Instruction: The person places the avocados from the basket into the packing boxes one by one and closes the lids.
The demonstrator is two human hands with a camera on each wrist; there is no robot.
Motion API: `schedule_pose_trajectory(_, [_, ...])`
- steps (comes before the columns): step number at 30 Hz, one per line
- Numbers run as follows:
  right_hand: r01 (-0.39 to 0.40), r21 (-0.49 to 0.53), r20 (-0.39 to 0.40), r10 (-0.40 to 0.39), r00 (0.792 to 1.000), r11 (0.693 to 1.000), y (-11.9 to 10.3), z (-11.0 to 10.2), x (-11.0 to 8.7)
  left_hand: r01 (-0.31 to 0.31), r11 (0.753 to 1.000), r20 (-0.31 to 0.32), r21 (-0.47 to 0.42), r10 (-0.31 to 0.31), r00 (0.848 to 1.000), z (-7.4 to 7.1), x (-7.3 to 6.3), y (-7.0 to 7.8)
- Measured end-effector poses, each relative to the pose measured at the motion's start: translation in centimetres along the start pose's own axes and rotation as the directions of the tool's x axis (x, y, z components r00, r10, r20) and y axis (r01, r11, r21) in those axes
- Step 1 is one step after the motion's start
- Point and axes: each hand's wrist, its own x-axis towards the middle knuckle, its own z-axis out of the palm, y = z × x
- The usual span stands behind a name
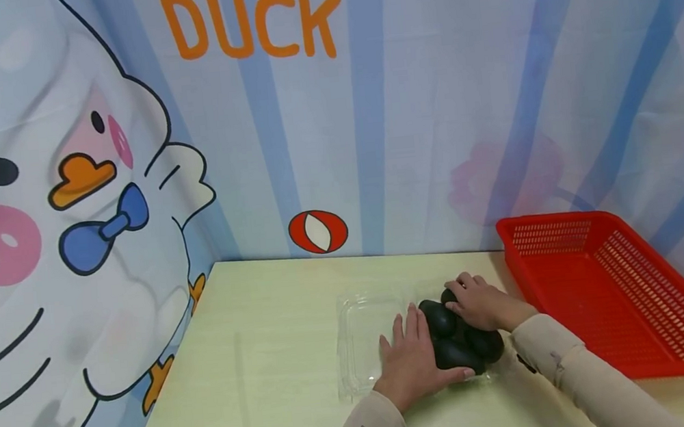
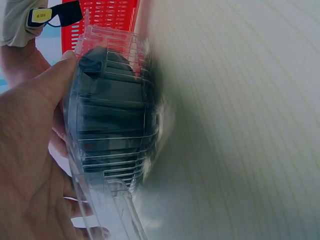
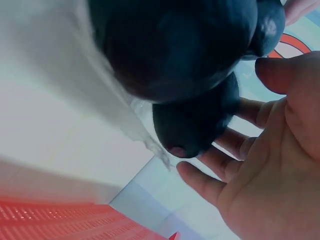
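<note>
Several dark avocados (image 1: 439, 318) fill the right half of a clear plastic clamshell box (image 1: 355, 353) on the table. The box's other half lies opened out to the left. My left hand (image 1: 411, 365) rests on the box beside the fruit, fingers straight and spread, with its thumb along the near rim. My right hand (image 1: 485, 304) holds the avocado (image 3: 197, 120) at the far right corner, thumb on the near side and fingers behind it. In the left wrist view the ribbed box wall (image 2: 112, 110) shows dark fruit through it.
A red plastic basket (image 1: 570, 274) with mesh sides stands on the right of the pale table (image 1: 281, 357). Behind the table hangs a printed duck curtain (image 1: 322, 140), whose folds reach the table's back edge.
</note>
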Motion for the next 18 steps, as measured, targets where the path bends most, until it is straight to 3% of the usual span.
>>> schedule_pose_trajectory(8, [-0.02,-0.054,-0.097,0.015,0.995,0.998,-0.2,-0.2,-1.0,0.004,1.0,0.002,-0.018,-0.004,1.0,-0.3,0.2,-0.3])
schedule_pose_trajectory(18, [0.018,-0.094,-0.201,-0.037,0.979,0.995,-0.5,0.4,-2.9,0.022,0.99,0.027,-0.139,-0.018,0.999,0.3,-0.9,-0.9])
